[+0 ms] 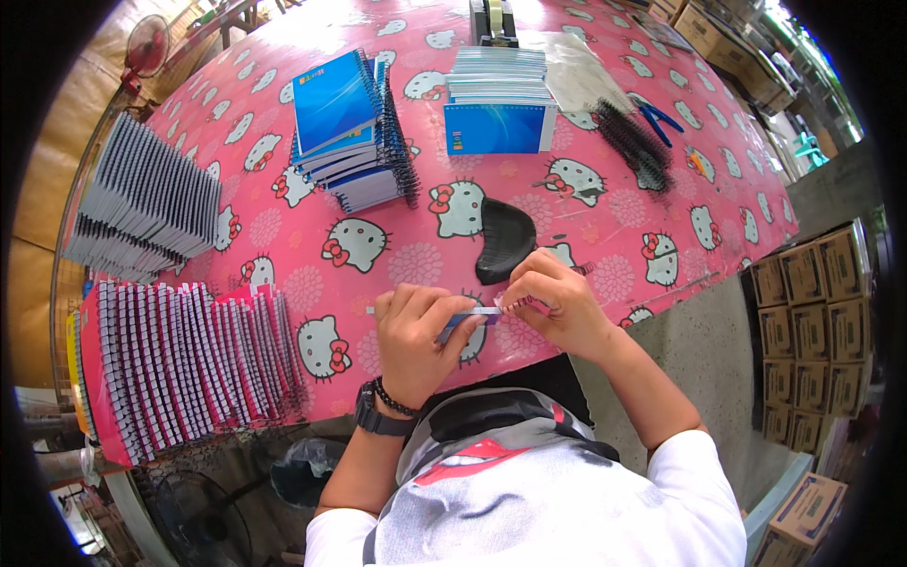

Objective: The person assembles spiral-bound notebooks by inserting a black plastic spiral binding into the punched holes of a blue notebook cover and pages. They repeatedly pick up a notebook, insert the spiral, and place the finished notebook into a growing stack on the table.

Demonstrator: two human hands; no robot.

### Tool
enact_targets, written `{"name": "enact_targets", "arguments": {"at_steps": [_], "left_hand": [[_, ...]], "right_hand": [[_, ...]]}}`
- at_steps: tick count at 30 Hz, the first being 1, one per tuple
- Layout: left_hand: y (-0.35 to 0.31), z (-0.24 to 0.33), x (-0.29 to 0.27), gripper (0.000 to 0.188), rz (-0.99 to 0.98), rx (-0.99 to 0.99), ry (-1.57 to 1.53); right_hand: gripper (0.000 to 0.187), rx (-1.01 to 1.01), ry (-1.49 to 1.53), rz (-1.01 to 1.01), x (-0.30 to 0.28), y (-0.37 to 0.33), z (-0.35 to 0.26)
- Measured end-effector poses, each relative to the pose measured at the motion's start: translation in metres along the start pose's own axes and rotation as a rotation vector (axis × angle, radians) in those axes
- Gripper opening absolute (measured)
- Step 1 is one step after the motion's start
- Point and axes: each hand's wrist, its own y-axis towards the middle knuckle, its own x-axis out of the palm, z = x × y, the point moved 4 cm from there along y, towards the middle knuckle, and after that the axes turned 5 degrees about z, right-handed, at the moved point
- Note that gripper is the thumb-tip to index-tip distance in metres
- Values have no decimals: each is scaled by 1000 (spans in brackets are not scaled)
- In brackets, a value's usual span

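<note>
Close to the table's near edge, my left hand (416,340) is closed around a thin small notebook (457,326), its white page edge up and a bit of blue cover showing. At the notebook's right end, the fingers of my right hand (559,304) pinch a dark reddish spiral binding coil (520,302). The coil meets the notebook's corner; how far it is threaded in is hidden by my fingers. A black, smooth, curved piece (505,241) lies on the table just beyond my hands.
Stacks of blue spiral notebooks (335,104) and unbound blue booklets (496,128) stand farther off. Loose black coils (633,146), blue-handled pliers (657,118) and a tape dispenser (493,24) lie beyond. Pink-covered notebooks (179,364) and another notebook stack (146,194) fill the left.
</note>
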Motion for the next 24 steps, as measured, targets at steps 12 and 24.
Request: {"name": "enact_targets", "arguments": {"at_steps": [12, 24], "left_hand": [[0, 7, 2, 22, 8, -15, -13], [0, 20, 3, 25, -127, 82, -86]], "right_hand": [[44, 70, 17, -89, 2, -8, -6], [61, -65, -268, -109, -8, 27, 48]]}}
